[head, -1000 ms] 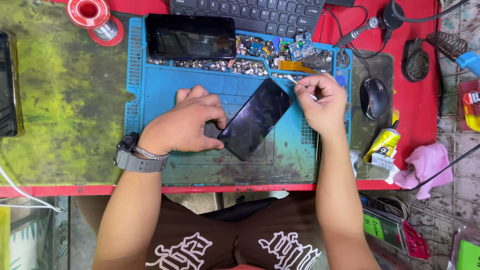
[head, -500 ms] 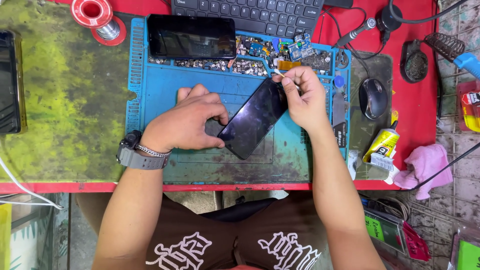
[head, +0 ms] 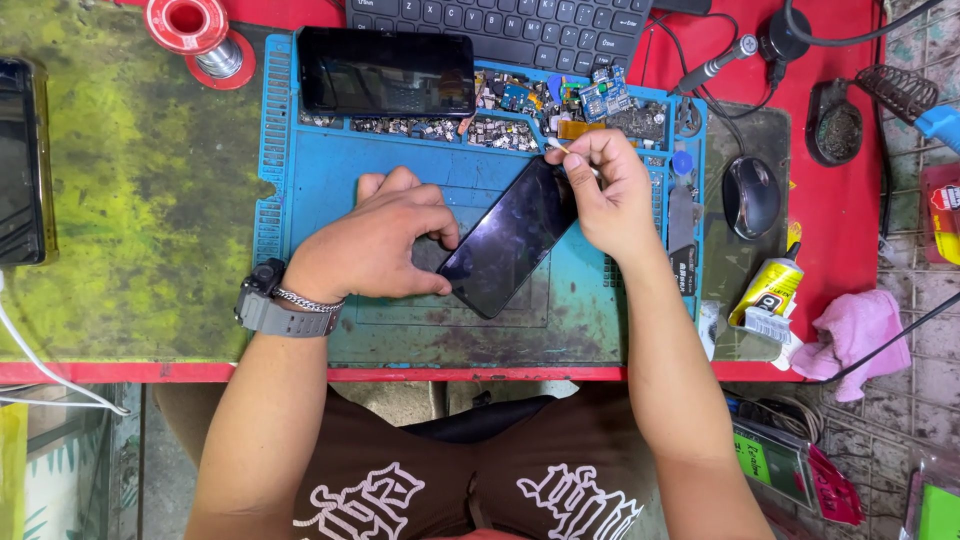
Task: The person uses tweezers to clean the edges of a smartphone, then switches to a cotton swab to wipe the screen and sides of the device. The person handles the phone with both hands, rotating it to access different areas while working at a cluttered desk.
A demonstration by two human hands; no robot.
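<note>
Steadying a dark phone (head: 510,238) lying tilted on the blue mat (head: 300,190), the left hand (head: 375,245) presses its lower end, fingers curled; the right hand (head: 610,195) pinches a thin stick (head: 556,146) at the upper corner (a slip there could scratch the glass).

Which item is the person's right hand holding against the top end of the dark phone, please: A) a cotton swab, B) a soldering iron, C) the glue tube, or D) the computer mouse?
A: the right hand pinches a thin white-tipped cotton swab at the upper end of the dark phone.
</note>
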